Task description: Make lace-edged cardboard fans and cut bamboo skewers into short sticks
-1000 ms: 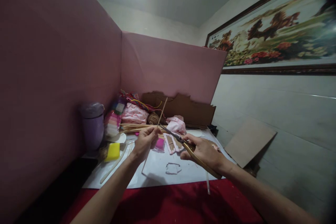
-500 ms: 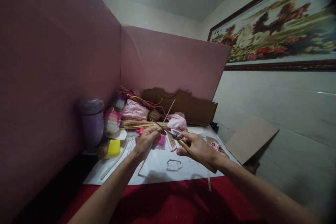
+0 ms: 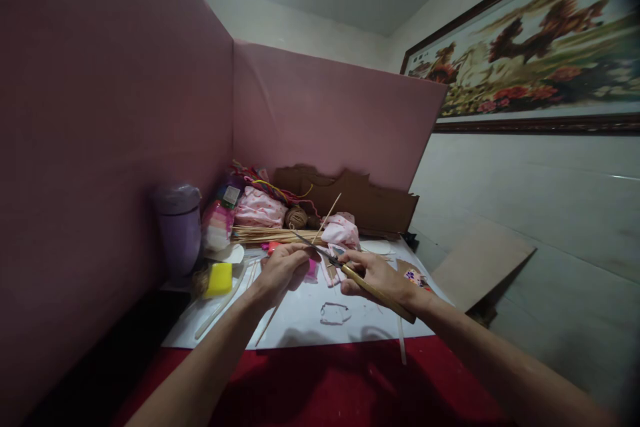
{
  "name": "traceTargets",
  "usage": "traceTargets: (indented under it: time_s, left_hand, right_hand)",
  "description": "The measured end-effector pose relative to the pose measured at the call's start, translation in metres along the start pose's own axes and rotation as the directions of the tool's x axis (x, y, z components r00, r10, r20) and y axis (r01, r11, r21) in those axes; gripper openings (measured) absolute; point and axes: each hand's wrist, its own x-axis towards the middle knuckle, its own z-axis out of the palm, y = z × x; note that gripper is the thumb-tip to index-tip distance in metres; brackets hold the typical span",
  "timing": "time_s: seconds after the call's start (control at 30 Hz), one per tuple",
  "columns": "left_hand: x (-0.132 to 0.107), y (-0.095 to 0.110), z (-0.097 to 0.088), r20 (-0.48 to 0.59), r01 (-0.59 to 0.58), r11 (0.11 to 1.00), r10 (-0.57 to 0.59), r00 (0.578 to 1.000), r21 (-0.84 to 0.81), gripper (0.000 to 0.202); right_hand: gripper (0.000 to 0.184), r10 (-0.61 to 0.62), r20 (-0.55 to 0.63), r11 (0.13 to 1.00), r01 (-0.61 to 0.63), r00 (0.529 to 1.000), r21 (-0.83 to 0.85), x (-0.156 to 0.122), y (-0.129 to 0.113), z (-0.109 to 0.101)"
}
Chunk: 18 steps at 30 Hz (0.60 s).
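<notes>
My left hand (image 3: 285,270) is closed around a thin wooden stick (image 3: 327,219). The stick slants, its upper end pointing up and right and its lower end coming out below the hand toward the white sheet's front edge. In my right hand (image 3: 376,275) are scissors (image 3: 379,297) with dark blades and a long gold-coloured handle. The blades point left and reach the stick just above my left fingertips. Whether they cut into it I cannot tell. Beneath the hands, on the white sheet (image 3: 310,317), lies a small frame-like outline of thin pieces (image 3: 335,313).
Behind the hands lie a bundle of wooden sticks (image 3: 270,235), a twine ball (image 3: 296,217) and pink cloth (image 3: 260,207). A purple bin (image 3: 179,233) and a yellow block (image 3: 219,279) are at left. Torn cardboard (image 3: 385,203) leans at the back. A glue stick (image 3: 402,340) overhangs the front edge.
The stick has tilted further, its top going right and its lower end left and nearer. Both hands keep their grips. The whole view has shifted slightly.
</notes>
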Motion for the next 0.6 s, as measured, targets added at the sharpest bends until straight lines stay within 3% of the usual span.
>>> traceTargets:
  time_s: [0.27, 0.6]
  left_hand:
    - [-0.004, 0.005, -0.002, 0.009, 0.022, 0.999, -0.023, 1.000, 0.033, 0.015]
    - [-0.004, 0.002, -0.003, -0.025, 0.005, 0.993, -0.002, 1.000, 0.120, 0.017]
  right_hand:
    - [0.036, 0.020, 0.084, 0.996, -0.027, 0.996, 0.079, 0.001, 0.002, 0.001]
    - [0.031, -0.053, 0.003, 0.998, 0.053, 0.999, 0.023, 0.004, 0.008, 0.013]
